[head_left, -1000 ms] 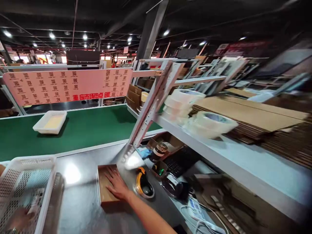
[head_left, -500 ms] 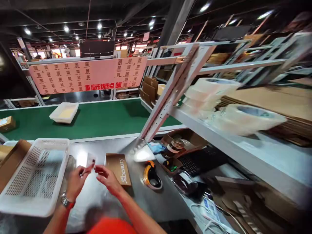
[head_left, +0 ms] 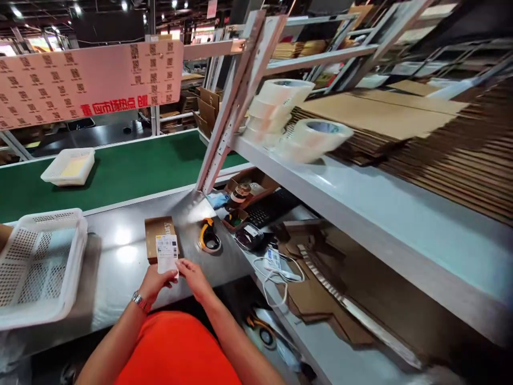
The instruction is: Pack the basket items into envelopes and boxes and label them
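Printed label [head_left: 167, 251] pinched in fingers of left hand [head_left: 154, 283], in front of brown box [head_left: 153, 234] on metal desk [head_left: 110, 275]; fingers of right hand [head_left: 194, 277] at label's lower right corner, grip unclear. Tape dispenser [head_left: 209, 239] right of box, white basket [head_left: 75, 262] left.

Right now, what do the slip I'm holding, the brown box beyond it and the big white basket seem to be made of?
Slip: probably paper, perhaps label stock; thin, white, with dark print.
Brown box: likely cardboard, fairly smooth, judging by its plain brown faces and crisp edges.
White basket: apparently molded plastic with a slight sheen, given its perforated walls and smooth, rounded rim.
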{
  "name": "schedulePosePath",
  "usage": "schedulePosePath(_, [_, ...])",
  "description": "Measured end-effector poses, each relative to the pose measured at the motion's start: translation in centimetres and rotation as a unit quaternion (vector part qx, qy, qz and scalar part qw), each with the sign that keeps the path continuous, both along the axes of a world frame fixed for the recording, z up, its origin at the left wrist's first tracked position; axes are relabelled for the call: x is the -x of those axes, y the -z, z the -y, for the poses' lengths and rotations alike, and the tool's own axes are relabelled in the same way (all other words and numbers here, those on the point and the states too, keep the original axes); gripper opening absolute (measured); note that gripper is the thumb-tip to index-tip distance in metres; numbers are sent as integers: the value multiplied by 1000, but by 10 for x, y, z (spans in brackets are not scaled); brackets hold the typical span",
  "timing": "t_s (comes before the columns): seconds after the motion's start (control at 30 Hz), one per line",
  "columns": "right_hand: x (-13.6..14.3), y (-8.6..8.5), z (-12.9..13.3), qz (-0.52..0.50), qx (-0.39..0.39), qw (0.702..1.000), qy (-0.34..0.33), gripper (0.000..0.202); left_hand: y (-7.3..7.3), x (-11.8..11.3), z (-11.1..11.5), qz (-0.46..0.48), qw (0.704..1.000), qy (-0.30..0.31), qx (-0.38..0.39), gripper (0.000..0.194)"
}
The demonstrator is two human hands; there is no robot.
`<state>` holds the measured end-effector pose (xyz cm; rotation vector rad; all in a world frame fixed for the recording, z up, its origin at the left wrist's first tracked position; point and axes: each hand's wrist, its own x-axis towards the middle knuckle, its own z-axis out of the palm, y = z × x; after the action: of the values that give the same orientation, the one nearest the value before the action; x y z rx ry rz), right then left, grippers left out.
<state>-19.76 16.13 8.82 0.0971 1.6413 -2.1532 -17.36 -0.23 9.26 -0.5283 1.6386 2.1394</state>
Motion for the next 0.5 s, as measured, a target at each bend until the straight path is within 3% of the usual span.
schedulePosePath(0.17, [-42, 7, -44, 50, 26, 998, 37, 64, 1, -13, -45, -13, 995, -75, 60, 55])
schedulePosePath(0.5, [-86, 11, -92, 61, 39, 996, 45, 65, 1, -56, -96, -12, 990, -85, 111, 56])
